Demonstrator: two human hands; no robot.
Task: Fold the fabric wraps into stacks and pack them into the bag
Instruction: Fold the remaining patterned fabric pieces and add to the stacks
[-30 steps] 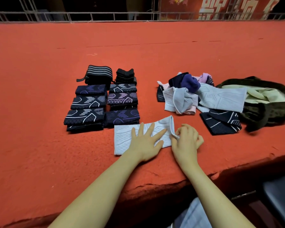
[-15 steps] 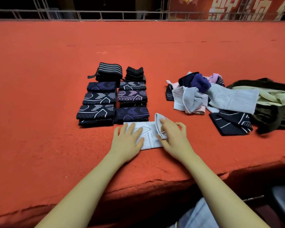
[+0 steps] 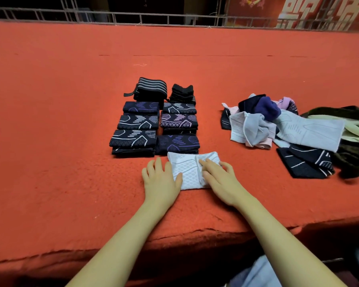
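Red felt table bears folded stacks, loose wraps, bag.

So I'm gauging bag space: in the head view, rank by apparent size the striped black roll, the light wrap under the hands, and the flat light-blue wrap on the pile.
Flat light-blue wrap
Light wrap under the hands, partly covered
Striped black roll, farthest away, so unsure

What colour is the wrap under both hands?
Pale grey-white wrap, with a woven diamond pattern; head view shows it.

Bare forearms, no sleeves, left hand, right hand, light blue garment
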